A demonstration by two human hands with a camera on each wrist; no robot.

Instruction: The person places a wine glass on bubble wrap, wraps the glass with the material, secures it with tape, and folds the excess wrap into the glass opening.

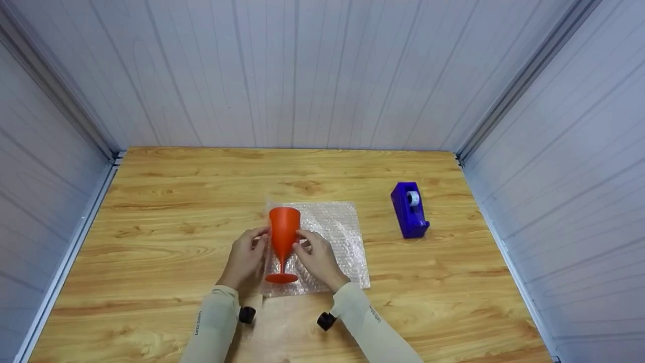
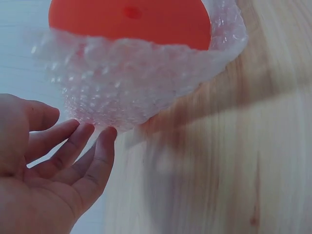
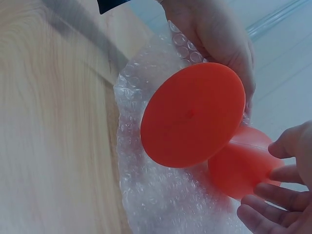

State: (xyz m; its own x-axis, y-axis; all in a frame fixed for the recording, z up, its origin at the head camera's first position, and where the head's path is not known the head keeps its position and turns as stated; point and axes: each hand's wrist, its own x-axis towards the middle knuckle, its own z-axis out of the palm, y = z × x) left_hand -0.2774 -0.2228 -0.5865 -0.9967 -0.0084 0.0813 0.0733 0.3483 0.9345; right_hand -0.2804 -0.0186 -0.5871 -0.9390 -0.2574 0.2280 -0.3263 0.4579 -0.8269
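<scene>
The fingers of the left hand point(image 1: 246, 256) are loosely bent, thumb apart from them, their tips touching the near edge of the bubble wrap point(image 1: 335, 237) without gripping it. The right hand point(image 1: 317, 258) has its fingers spread and slightly curved, the tips against the bowl of the orange-red goblet point(image 1: 285, 227) without closing round it. The goblet lies on its side on the left part of the wrap, between the two hands, its foot towards the person.

To the right, well apart, a blue tape dispenser point(image 1: 410, 214) with a pale tape roll point(image 1: 413, 198) stands on the wooden table point(image 1: 176, 212); pale panel walls point(image 1: 302, 75) surround it.

The left wrist view shows the wrap's edge raised, hiding part of the foot, which the head view does not make clear. The right wrist view shows the foot's flat underside, which blocks the stem.

Small dark lettering runs along both light sleeves point(image 1: 214, 322), starting with "Let"; the rest is too small to read surely.
</scene>
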